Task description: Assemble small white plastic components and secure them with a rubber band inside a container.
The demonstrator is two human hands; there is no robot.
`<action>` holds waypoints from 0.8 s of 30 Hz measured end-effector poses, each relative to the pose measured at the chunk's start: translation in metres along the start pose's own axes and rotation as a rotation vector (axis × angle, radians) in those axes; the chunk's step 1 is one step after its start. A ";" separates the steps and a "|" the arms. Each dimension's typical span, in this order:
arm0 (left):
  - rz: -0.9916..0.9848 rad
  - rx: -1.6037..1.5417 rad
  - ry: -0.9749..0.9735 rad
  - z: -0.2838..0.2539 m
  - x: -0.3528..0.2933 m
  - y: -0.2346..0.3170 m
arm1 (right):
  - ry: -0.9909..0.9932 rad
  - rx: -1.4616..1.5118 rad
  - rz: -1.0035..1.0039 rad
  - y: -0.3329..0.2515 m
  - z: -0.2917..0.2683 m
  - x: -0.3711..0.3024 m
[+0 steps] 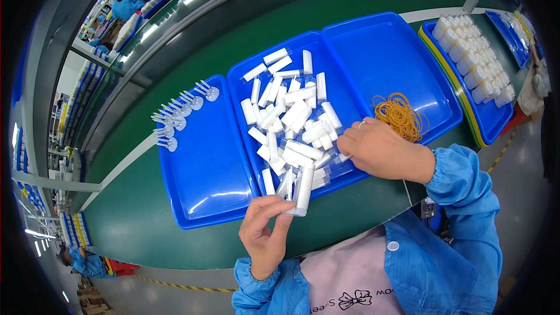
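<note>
- The left hand holds one white cylindrical piece with clear plastic about it, between thumb and fingers, over the near edge of the middle tray; the fingers partly cover its lower end.
- The right hand is at the right edge of the same tray, fingers curled and drawn close together; its fingertips are poorly seen, and whether they grip anything cannot be told.
- The middle tray, blue, contains a loose heap of white cylinders, many with clear plastic showing; they overlap, so the lower ones are hidden.
- The right tray, also blue, contains a tangle of yellow-brown rubber bands, partly covered by the right hand.
- The left tray, blue, has translucent stemmed parts with round bases along its far left edge; overlap obscures their number.
- All three trays rest on a green table.
- Farther right, a tray stack carries rows of white bundles, their contents unclear.
- Two co-workers in blue, upper left and lower left, are small and indistinct.
</note>
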State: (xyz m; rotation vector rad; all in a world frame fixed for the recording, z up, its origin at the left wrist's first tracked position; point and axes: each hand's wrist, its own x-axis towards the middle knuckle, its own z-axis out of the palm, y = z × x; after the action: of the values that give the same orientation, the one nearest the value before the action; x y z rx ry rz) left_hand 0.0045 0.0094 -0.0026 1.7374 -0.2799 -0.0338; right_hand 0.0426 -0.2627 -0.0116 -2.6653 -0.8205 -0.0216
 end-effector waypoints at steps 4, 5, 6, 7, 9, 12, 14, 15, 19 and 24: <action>-0.023 0.002 0.000 0.000 -0.001 -0.002 | 0.016 0.152 0.158 0.002 0.002 -0.005; -0.027 0.004 -0.001 0.001 0.000 -0.002 | 0.051 0.202 0.137 0.003 0.001 -0.005; -0.030 0.006 -0.002 0.001 0.000 -0.002 | 0.085 0.253 0.114 0.005 0.000 -0.005; -0.017 0.010 -0.019 0.000 -0.001 -0.001 | 0.119 0.303 0.088 0.007 -0.002 -0.003; 0.010 0.020 -0.051 -0.001 -0.003 0.000 | 0.135 0.502 0.198 0.013 -0.013 0.001; 0.188 0.056 -0.205 0.002 -0.002 0.003 | 0.162 1.019 0.399 0.005 -0.026 0.005; 0.215 0.142 -0.215 0.009 -0.003 0.010 | 0.188 1.364 0.441 -0.003 -0.024 0.007; 0.228 0.185 -0.220 0.014 -0.004 0.012 | 0.180 1.421 0.451 -0.009 -0.023 0.010; 0.356 0.248 -0.218 0.023 -0.003 0.014 | 0.111 1.573 0.420 -0.023 -0.014 0.013; 0.407 0.269 -0.235 0.025 -0.003 0.017 | 0.011 1.534 0.379 -0.024 -0.012 0.015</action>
State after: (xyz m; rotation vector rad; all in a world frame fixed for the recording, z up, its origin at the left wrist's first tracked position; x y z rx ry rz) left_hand -0.0054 -0.0167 0.0087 1.9124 -0.8387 0.1015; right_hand 0.0426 -0.2398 0.0093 -1.2785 -0.1036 0.4752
